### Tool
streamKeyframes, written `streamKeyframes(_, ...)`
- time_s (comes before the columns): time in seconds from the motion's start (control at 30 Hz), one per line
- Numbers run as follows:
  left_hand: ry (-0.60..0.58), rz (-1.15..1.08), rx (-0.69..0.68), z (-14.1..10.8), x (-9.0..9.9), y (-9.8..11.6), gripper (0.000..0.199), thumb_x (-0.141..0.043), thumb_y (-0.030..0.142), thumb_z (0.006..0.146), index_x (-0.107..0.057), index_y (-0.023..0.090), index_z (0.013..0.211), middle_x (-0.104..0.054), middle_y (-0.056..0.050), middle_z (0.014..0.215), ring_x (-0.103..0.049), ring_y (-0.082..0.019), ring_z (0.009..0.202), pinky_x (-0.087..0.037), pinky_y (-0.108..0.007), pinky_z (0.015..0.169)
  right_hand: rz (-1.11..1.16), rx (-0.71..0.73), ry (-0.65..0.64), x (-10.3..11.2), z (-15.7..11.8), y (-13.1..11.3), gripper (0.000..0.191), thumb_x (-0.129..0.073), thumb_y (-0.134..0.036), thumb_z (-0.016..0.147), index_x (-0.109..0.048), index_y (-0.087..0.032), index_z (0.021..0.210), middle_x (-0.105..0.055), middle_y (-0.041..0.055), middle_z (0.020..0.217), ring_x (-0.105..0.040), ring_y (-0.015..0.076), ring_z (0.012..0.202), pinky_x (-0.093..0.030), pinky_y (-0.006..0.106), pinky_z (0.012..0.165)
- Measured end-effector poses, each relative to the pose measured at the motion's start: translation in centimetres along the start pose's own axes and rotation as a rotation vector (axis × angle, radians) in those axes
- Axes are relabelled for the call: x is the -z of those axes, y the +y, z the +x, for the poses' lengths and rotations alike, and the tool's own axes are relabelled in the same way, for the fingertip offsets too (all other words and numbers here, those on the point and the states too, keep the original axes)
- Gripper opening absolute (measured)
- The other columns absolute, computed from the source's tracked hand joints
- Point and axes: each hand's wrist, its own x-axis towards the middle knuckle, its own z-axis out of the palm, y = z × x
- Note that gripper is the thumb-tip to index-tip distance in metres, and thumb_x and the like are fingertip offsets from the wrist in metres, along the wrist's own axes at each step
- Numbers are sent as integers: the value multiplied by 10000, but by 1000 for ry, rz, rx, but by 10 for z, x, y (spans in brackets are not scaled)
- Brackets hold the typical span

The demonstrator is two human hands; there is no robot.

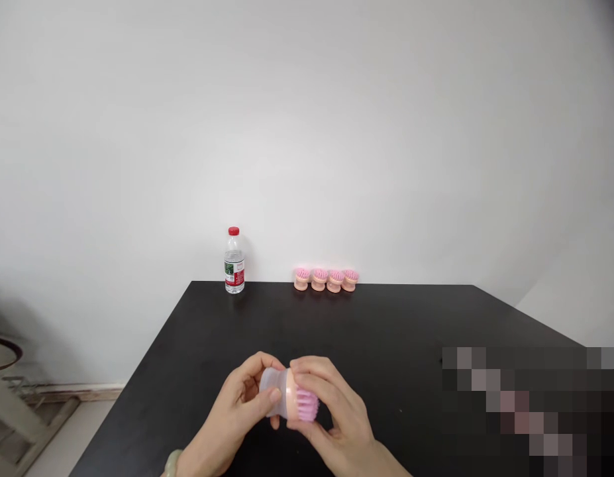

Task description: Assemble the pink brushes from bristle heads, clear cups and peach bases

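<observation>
Just above the near part of the black table, both hands hold one brush lying sideways, its pink bristles [307, 405] pointing right. My left hand [242, 404] grips its translucent, whitish body [273, 389] with thumb and fingers. Around the peach-coloured collar [291, 395] at the bristle end, my right hand [336, 404] has its fingers on top and its thumb below. A pale bangle [173, 463] circles my left wrist.
Several peach brushes with pink bristles [335, 281] stand in a row at the back edge of the black table [197, 344], against the wall. A red-capped water bottle [234, 270] stands to their left. Pixelated blocks cover the lower right.
</observation>
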Motion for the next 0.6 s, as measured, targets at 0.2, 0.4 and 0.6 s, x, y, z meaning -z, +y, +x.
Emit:
streamKeyframes(0.2,-6,-21,-5,0,-1,1,301,-685,429,875,-602,193,1043,-610,-28,932,-524,-128,742,-460,-267,661,-35,-15,-7,-1,-2,0,312,-599,-342,967,-541,-244,1258,-612,100,1091,-635,251,984,-581,383,815)
streamKeyframes(0.4,13,1,-40,-1,-4,6,355,-799,365,776,-600,202,1021,-578,-17,972,-522,-150,862,-411,-262,747,-67,-151,-2,-1,-5,6,561,-552,-631,909,-517,-232,1302,-620,94,1052,-665,241,893,-595,351,763)
streamKeyframes(0.6,19,-91,-20,1,-6,4,442,-872,316,673,-600,185,996,-591,-13,930,-516,-129,778,-387,-256,709,-73,-217,1,-3,-12,14,661,-562,-705,857,-530,-232,1318,-649,100,1087,-704,260,909,-613,342,759)
